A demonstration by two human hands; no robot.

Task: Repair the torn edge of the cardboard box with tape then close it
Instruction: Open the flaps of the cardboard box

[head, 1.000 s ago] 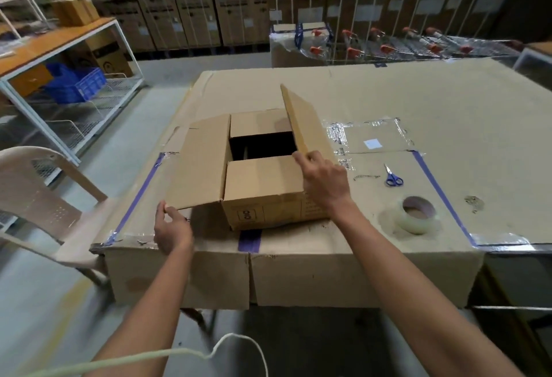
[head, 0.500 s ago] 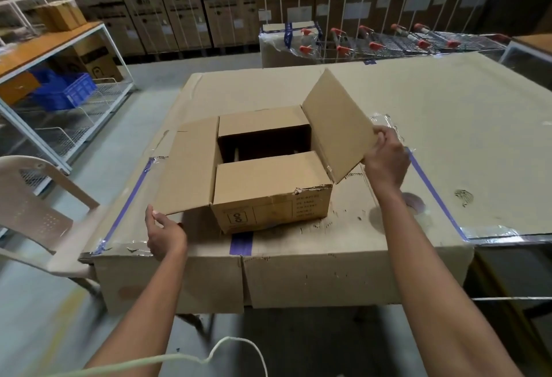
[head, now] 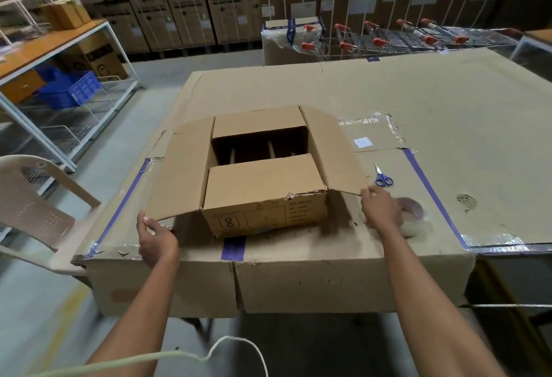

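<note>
With each hand's grip pinching an outspread side flap of the brown cardboard box (head: 263, 197), left hand (head: 156, 237) and right hand (head: 380, 209), pulling outward could lengthen the ragged tear (head: 301, 195) along its front edge.

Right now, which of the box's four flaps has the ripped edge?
The near flap, folded flat over the box closest to the person. Its front edge is ragged at the right corner; the other three flaps look clean-edged.

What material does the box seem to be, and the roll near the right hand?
The box looks like matte brown corrugated cardboard: its near top edge is torn and ragged. The roll seems to be clear glossy plastic tape on a brownish core, probably cardboard; its side looks translucent.
</note>
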